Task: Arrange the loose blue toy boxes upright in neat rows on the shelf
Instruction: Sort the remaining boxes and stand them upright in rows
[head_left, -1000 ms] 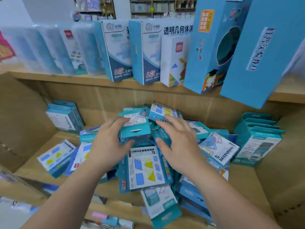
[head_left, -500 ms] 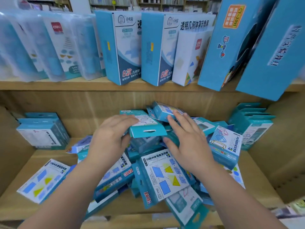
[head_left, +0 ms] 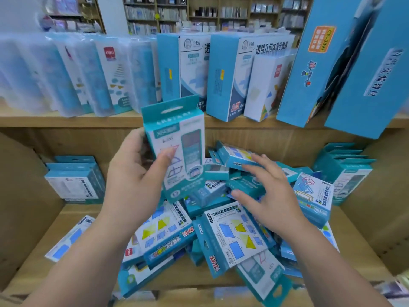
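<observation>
Fingers (head_left: 138, 138) of left hand (head_left: 132, 173) were curled round one blue toy box (head_left: 177, 142), thumb pressed on its front face and the others behind its left edge. Box was upright with its hang tab on top, held over left part of pile (head_left: 232, 235). Its lower end overlapped pile top in view, contact unclear. Right hand (head_left: 272, 196) was over pile top, its fingers (head_left: 261, 160) spread wide and holding nothing. Fingertips reached a tilted box at pile back, touch unclear.

Lower shelf (head_left: 33, 258), left to right:
- Far left of pile, an upright stack (head_left: 75, 180) of same boxes stood against the back, tabs up.
- Left of pile and nearer the front, one flat box (head_left: 68, 240) lay face up, apart from pile.
- Pile itself was mid-shelf: many loose blue boxes lying flat or tilted, overlapping, some hanging past the front edge.
- Right of pile, an upright row (head_left: 345, 171) stood tabs up, with one tilted box (head_left: 314, 196) between it and pile.

Upper shelf (head_left: 66, 120) above pile, left to right:
- Clear packs (head_left: 66, 74), leaning.
- Two big blue boxes (head_left: 223, 76) directly above pile.
- A white box (head_left: 267, 87).
- Two tall blue boxes (head_left: 321, 63) leaning over the edge above pile's right side.

Bookshelves (head_left: 199, 14) far behind pile were blurred.
</observation>
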